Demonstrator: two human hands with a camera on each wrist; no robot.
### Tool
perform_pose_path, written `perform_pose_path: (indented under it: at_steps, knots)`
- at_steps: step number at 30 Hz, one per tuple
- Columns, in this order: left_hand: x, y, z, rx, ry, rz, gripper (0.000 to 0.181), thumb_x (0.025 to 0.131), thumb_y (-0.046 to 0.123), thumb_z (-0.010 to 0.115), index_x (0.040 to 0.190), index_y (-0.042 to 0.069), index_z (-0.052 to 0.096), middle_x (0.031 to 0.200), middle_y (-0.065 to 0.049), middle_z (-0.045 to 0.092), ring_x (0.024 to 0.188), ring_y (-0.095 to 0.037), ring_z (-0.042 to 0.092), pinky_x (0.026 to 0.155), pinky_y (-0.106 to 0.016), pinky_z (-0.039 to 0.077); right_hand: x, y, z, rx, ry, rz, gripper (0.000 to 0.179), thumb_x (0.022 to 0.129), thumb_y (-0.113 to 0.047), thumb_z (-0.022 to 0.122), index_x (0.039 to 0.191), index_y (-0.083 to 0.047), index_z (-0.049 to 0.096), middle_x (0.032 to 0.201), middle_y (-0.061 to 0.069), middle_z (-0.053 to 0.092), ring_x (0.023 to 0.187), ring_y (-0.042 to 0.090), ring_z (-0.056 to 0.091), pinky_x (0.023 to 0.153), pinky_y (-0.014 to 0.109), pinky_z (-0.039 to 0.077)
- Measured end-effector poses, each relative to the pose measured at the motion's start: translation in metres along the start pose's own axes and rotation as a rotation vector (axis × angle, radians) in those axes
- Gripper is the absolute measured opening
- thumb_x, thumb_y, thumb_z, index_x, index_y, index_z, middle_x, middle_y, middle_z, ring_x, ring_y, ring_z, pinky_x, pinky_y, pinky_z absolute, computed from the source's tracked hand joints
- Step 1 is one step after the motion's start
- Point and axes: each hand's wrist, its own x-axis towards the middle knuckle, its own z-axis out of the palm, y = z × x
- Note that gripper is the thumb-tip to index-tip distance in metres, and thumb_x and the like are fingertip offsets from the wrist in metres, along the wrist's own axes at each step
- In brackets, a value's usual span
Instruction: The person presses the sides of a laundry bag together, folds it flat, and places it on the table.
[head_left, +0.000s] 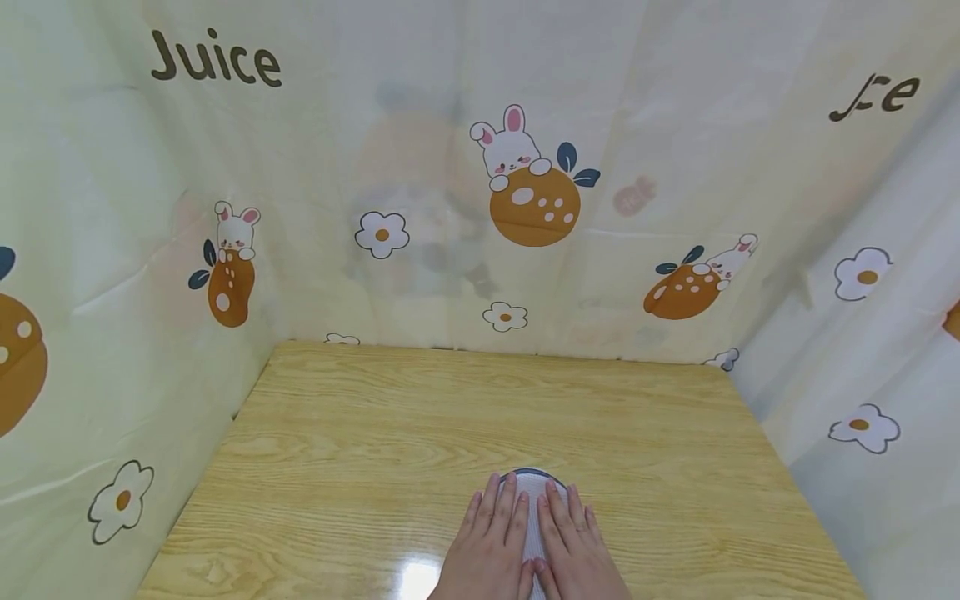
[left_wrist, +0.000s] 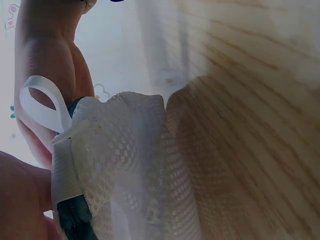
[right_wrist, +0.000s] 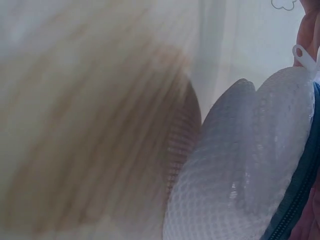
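Observation:
A white mesh laundry bag point(head_left: 533, 533) with a dark rounded edge lies on the wooden table under both hands. My left hand point(head_left: 489, 540) rests on its left part with straight fingers pointing away from me. Beside it, my right hand point(head_left: 579, 543) lies flat on the right part, and the thumbs meet in the middle. In the left wrist view the mesh point(left_wrist: 125, 155) stands up in soft folds, with a white loop point(left_wrist: 42, 102) at its edge. A dark teal zipper point(right_wrist: 295, 200) and a white zipper pull point(right_wrist: 302, 56) show in the right wrist view.
The wood-grain table point(head_left: 420, 417) stretches out around the hands. Pale curtains point(head_left: 420, 150) printed with rabbits, oranges and flowers hang along its back and both sides. A bright reflection sits on the table left of the left hand.

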Motion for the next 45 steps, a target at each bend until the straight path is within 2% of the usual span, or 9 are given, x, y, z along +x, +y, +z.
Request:
perform_pose_path:
  at_steps: [5, 11, 17, 20, 23, 26, 31, 37, 45]
  knots:
    - [-0.001, 0.001, 0.005, 0.021, -0.006, -0.004, 0.07, 0.106, 0.058, 0.053, 0.154, 0.008, 0.056, 0.166, -0.017, 0.049, 0.155, -0.035, 0.049, 0.116, -0.046, 0.052, -0.001, 0.001, 0.004, -0.011, -0.017, -0.01, 0.075, 0.113, -0.047, 0.045, 0.169, -0.001, 0.025, 0.177, 0.019, 0.031, 0.171, 0.03, -0.005, 0.135, 0.034, -0.013]
    - [-0.002, 0.0, 0.008, 0.002, -0.051, -0.01, 0.069, 0.106, 0.056, 0.054, 0.155, 0.008, 0.054, 0.166, -0.018, 0.05, 0.154, -0.035, 0.049, 0.115, -0.046, 0.053, -0.002, 0.001, 0.007, -0.012, -0.022, -0.023, 0.077, 0.113, -0.045, 0.046, 0.171, -0.003, 0.02, 0.179, 0.017, 0.025, 0.17, 0.028, -0.008, 0.135, 0.034, -0.014]
    - [-0.003, -0.001, 0.007, -0.01, -0.08, -0.014, 0.072, 0.101, 0.054, 0.061, 0.155, 0.007, 0.054, 0.166, -0.018, 0.05, 0.155, -0.035, 0.049, 0.116, -0.047, 0.052, -0.003, 0.001, 0.009, -0.026, -0.024, -0.037, 0.079, 0.111, -0.044, 0.049, 0.171, -0.002, 0.019, 0.18, 0.015, 0.02, 0.17, 0.029, -0.007, 0.135, 0.035, -0.014]
    - [-0.004, -0.001, 0.007, -0.022, -0.109, -0.022, 0.073, 0.1, 0.055, 0.062, 0.155, 0.007, 0.054, 0.167, -0.018, 0.049, 0.155, -0.035, 0.048, 0.117, -0.046, 0.051, -0.004, 0.001, 0.011, -0.037, -0.03, -0.039, 0.078, 0.112, -0.044, 0.049, 0.17, -0.001, 0.021, 0.178, 0.017, 0.025, 0.17, 0.03, -0.006, 0.135, 0.035, -0.014]
    - [-0.004, -0.001, 0.008, -0.022, -0.129, -0.026, 0.073, 0.101, 0.055, 0.061, 0.155, 0.007, 0.054, 0.167, -0.017, 0.049, 0.156, -0.035, 0.048, 0.118, -0.046, 0.051, -0.005, 0.001, 0.012, -0.038, -0.039, -0.036, 0.076, 0.112, -0.045, 0.048, 0.169, 0.0, 0.025, 0.17, 0.022, 0.041, 0.17, 0.029, -0.008, 0.134, 0.035, -0.015]
    - [-0.005, -0.001, 0.01, -0.027, -0.145, -0.027, 0.071, 0.104, 0.056, 0.057, 0.155, 0.007, 0.054, 0.167, -0.017, 0.049, 0.156, -0.034, 0.048, 0.117, -0.047, 0.052, -0.006, 0.0, 0.014, -0.037, -0.056, -0.035, 0.077, 0.112, -0.044, 0.049, 0.169, 0.0, 0.025, 0.166, 0.023, 0.046, 0.169, 0.027, -0.011, 0.134, 0.034, -0.016]
    - [-0.005, -0.002, 0.013, -0.055, -0.175, -0.032, 0.068, 0.109, 0.055, 0.048, 0.156, 0.006, 0.053, 0.168, -0.017, 0.048, 0.156, -0.034, 0.046, 0.118, -0.048, 0.051, -0.007, 0.0, 0.016, -0.048, -0.082, -0.033, 0.076, 0.109, -0.045, 0.053, 0.166, 0.001, 0.032, 0.164, 0.023, 0.05, 0.169, 0.026, -0.015, 0.133, 0.034, -0.018]
    - [-0.005, -0.002, 0.013, -0.075, -0.21, -0.046, 0.07, 0.109, 0.056, 0.046, 0.157, 0.006, 0.052, 0.17, -0.016, 0.045, 0.158, -0.034, 0.044, 0.12, -0.047, 0.049, -0.008, -0.001, 0.019, -0.094, -0.079, -0.043, 0.072, 0.113, -0.048, 0.043, 0.164, 0.002, 0.037, 0.172, 0.018, 0.037, 0.169, 0.027, -0.012, 0.134, 0.035, -0.016]
    - [-0.004, -0.003, 0.014, -0.087, -0.306, -0.052, 0.072, 0.107, 0.055, 0.049, 0.16, 0.006, 0.048, 0.174, -0.015, 0.038, 0.162, -0.033, 0.037, 0.124, -0.047, 0.044, -0.006, -0.003, 0.02, -0.09, -0.104, -0.016, 0.065, 0.112, -0.049, 0.047, 0.148, 0.004, 0.06, 0.155, 0.021, 0.06, 0.168, 0.024, -0.014, 0.132, 0.033, -0.018]
